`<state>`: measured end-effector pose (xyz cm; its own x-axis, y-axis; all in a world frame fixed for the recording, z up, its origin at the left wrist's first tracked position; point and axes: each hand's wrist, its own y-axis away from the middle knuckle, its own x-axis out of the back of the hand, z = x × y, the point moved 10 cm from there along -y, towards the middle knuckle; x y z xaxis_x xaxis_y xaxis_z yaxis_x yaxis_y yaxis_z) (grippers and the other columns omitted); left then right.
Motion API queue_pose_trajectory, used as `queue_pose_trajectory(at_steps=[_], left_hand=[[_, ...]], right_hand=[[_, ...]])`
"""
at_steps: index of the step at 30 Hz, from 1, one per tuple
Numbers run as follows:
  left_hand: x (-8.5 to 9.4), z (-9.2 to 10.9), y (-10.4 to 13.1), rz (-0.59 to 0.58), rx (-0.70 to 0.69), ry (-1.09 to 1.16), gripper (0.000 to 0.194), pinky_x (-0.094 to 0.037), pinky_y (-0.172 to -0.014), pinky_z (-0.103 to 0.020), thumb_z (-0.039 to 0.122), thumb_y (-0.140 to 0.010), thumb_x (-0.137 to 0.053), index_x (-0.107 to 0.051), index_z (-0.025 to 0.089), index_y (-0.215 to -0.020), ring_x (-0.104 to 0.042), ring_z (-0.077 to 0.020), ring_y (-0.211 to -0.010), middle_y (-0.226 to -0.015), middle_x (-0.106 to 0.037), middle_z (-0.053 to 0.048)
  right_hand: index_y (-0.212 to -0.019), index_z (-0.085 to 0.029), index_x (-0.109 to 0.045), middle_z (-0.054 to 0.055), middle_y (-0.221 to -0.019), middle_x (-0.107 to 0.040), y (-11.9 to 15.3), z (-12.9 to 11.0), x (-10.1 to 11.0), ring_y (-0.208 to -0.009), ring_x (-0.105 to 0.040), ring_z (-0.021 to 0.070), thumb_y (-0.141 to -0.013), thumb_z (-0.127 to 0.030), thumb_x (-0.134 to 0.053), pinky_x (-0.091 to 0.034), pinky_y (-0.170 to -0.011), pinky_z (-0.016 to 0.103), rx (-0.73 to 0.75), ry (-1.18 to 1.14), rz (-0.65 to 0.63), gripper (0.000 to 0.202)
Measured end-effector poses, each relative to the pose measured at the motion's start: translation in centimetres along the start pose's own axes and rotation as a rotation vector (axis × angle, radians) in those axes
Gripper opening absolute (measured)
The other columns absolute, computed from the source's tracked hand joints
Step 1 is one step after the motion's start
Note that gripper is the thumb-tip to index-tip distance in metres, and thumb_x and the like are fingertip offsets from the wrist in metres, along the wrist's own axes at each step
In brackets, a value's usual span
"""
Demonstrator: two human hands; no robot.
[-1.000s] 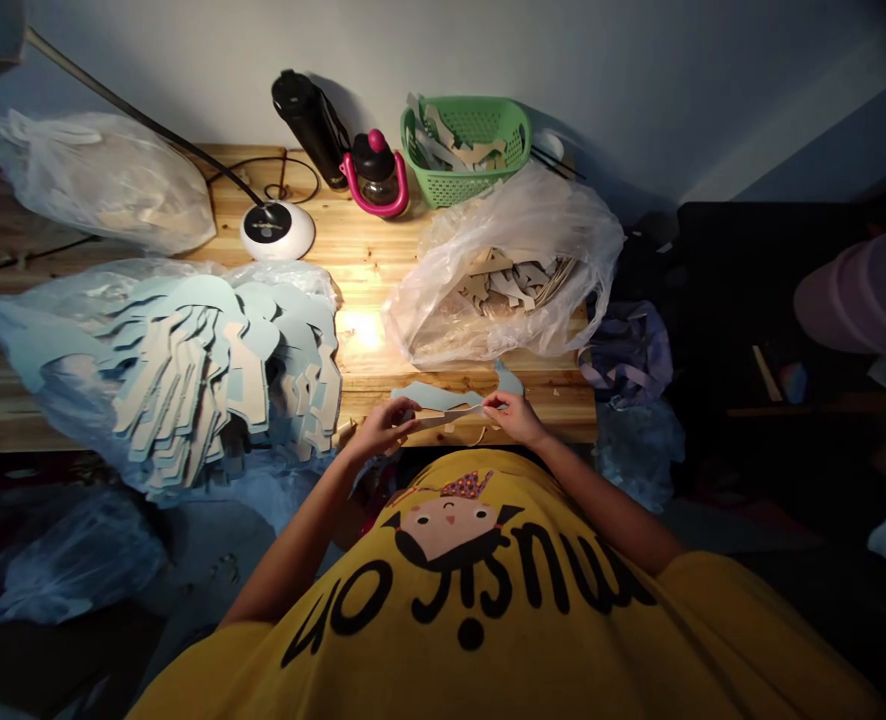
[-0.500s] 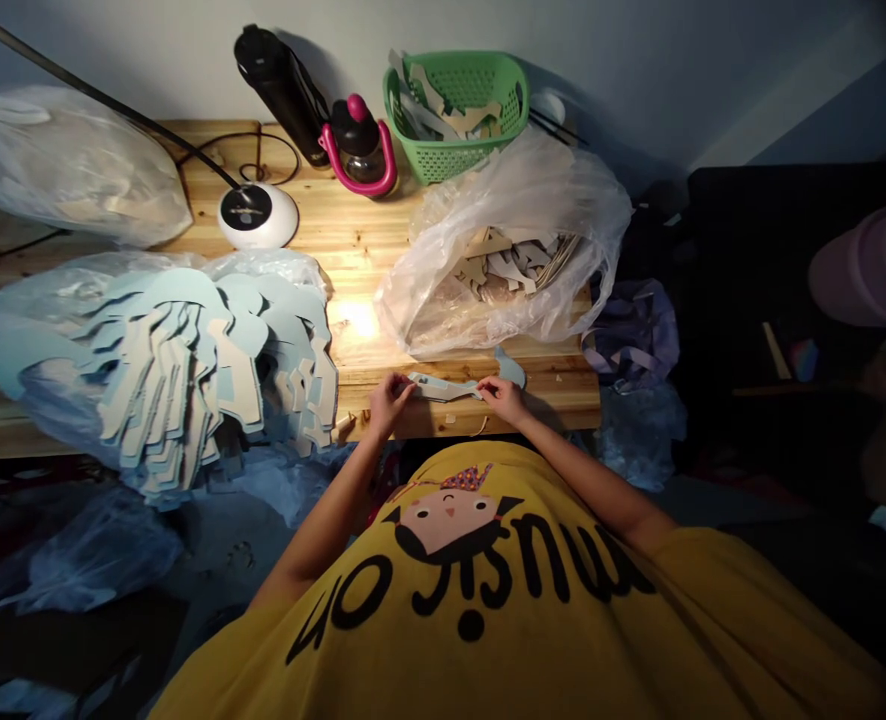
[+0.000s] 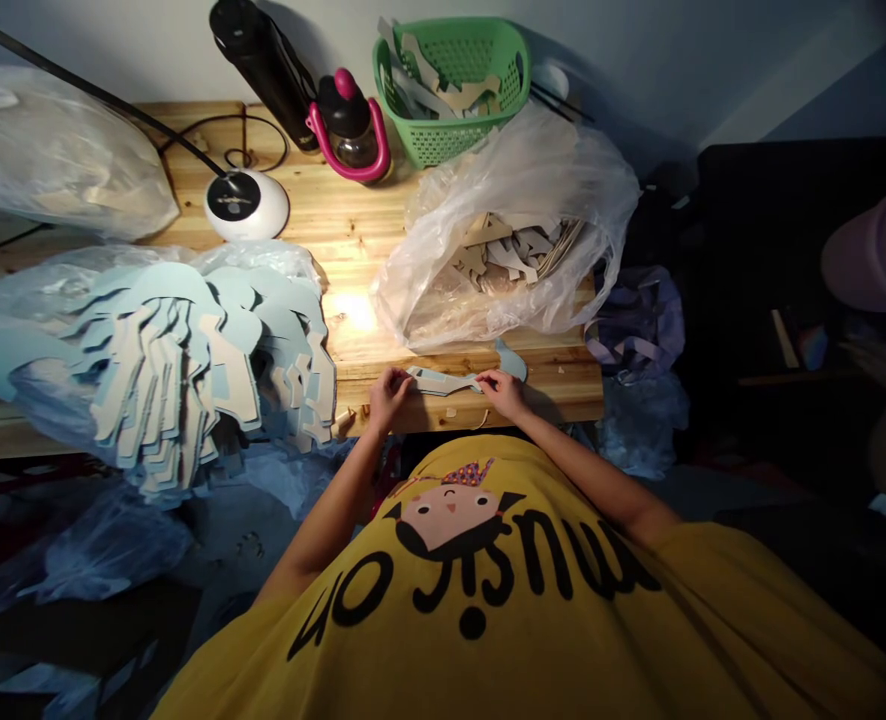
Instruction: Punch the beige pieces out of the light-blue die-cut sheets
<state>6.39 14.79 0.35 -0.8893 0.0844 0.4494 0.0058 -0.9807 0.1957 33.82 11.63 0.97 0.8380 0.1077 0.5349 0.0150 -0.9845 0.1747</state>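
Holds the pale strip (image 3: 443,383) just below frame centre, lengthwise from left to right along the blue piece (image 3: 513,361), pinched narrowly by left hand (image 3: 387,398) and right hand (image 3: 503,393) at opposite ends, equally near both.

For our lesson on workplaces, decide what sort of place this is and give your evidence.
Probably a home workspace for hand-assembling cut pieces: a pile of blue-and-cream cutouts on a wooden table, an open plastic bag of similar offcut-like pieces, and a drinking bottle with a pink handle.
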Motion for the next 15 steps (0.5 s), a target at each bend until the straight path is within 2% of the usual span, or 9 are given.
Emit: queue_pose_trajectory(at_steps=[6,15], left_hand=[[0.0,-0.01,-0.28,-0.019,0.031,-0.002,0.018,-0.049,-0.078,-0.031,0.037,-0.081,-0.06,-0.059,0.02,-0.084,-0.06,-0.0178,-0.081,-0.086,-0.065,-0.004],[0.08,-0.01,-0.32,-0.02,0.045,0.017,0.02,-0.049,-0.078,-0.031,0.039,-0.079,-0.061,-0.059,0.019,-0.083,-0.06,-0.0175,-0.08,-0.085,-0.064,-0.004]], right_hand=[[-0.087,-0.021,-0.074,0.006,-0.091,-0.074,0.0,-0.71,0.21,-0.084,-0.067,0.0203,-0.084,-0.02,-0.058,-0.052,-0.079,0.03,-0.063,0.1,-0.008,0.017],[-0.09,-0.02,-0.074,0.006,-0.091,-0.072,0.36,-0.8,0.06,-0.085,-0.066,0.0207,-0.088,-0.018,-0.058,-0.05,-0.079,0.03,-0.041,0.175,0.022,0.017]])
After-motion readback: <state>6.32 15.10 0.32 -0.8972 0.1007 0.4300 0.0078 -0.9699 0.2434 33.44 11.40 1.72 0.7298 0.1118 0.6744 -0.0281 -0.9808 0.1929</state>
